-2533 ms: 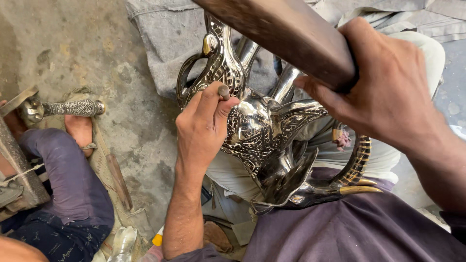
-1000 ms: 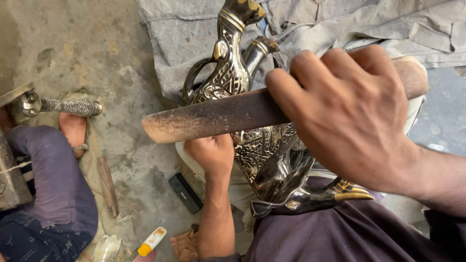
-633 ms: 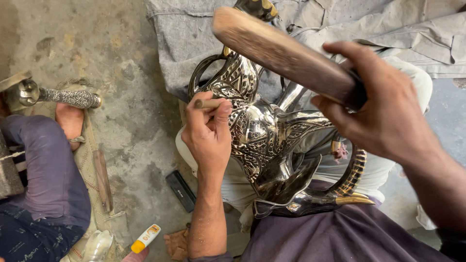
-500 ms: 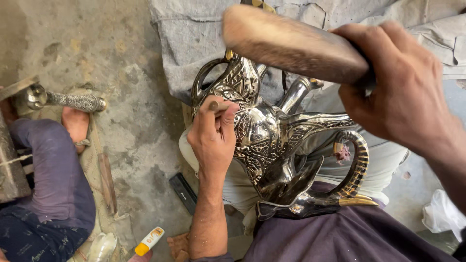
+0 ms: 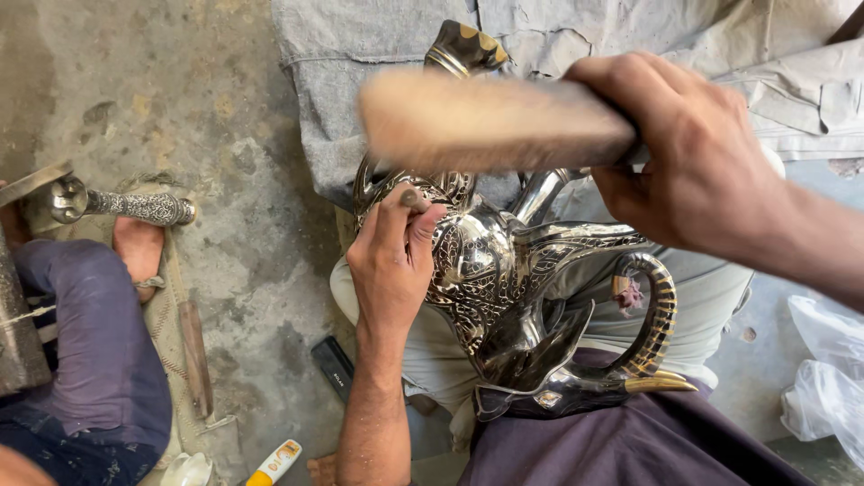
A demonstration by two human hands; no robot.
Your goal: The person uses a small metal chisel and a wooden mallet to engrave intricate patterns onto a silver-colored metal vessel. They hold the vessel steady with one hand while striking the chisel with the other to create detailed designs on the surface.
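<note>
Head view, looking down onto the person's lap. An ornate silver metal vessel (image 5: 504, 279), engraved over its body and fitted with a curved handle banded in gold and black, lies across the lap at the centre of the frame, its gold-tipped neck pointing toward 12 o'clock. The left hand (image 5: 391, 261) rests on the vessel's left flank, at 9 o'clock from the body; its grip is pressed together, thumb and fingers pinching a small punch-like tool (image 5: 414, 200) held against the engraved surface. The right hand (image 5: 693, 157), entering from 3 o'clock, has its grip wrapped firmly round the end of a wooden mallet (image 5: 490, 121), which is blurred and hangs above the vessel's neck, toward 12 o'clock. A grey cloth (image 5: 360, 81) covers the concrete floor (image 5: 162, 99) beyond the vessel. At 9 o'clock another person sits, a purple-trousered leg (image 5: 99, 351) and bare foot (image 5: 139, 252) showing, with an engraved metal rod (image 5: 135, 207) just beside the foot. A crumpled white plastic bag (image 5: 823, 387) lies at 4 o'clock.
</note>
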